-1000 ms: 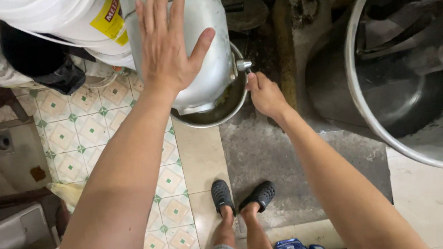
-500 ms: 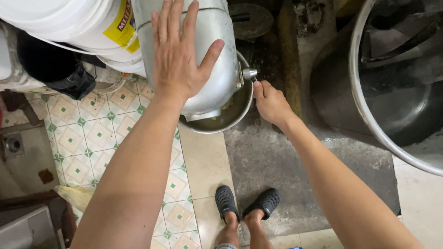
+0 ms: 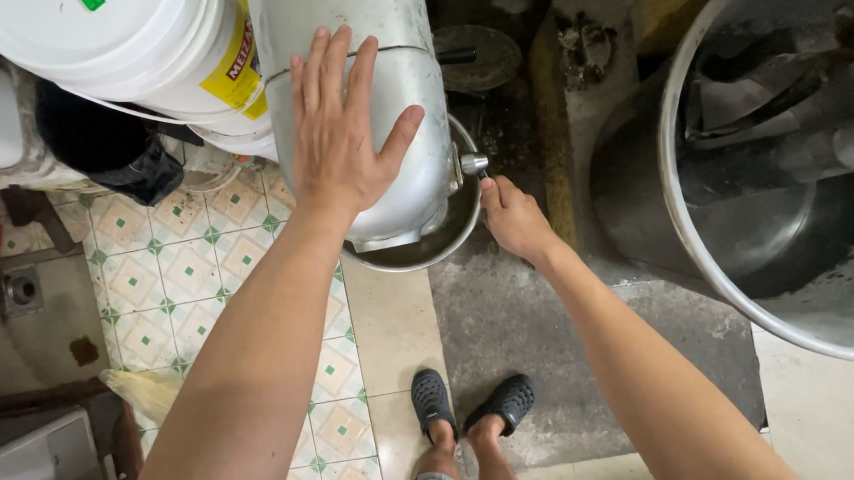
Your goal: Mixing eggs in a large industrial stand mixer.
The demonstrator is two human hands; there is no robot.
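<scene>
The left hand [image 3: 341,138] is lying flat and open on the silver mixer [image 3: 364,108], while the right hand [image 3: 510,217] is pinching its small knob [image 3: 472,163], beside white buckets [image 3: 131,51].

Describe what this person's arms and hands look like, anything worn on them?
Both arms are bare from above the elbow down: no sleeves in view. The left hand and right hand wear no gloves, rings, watch or bracelets. Fingernails are short and unpainted. No markings are visible.
</scene>
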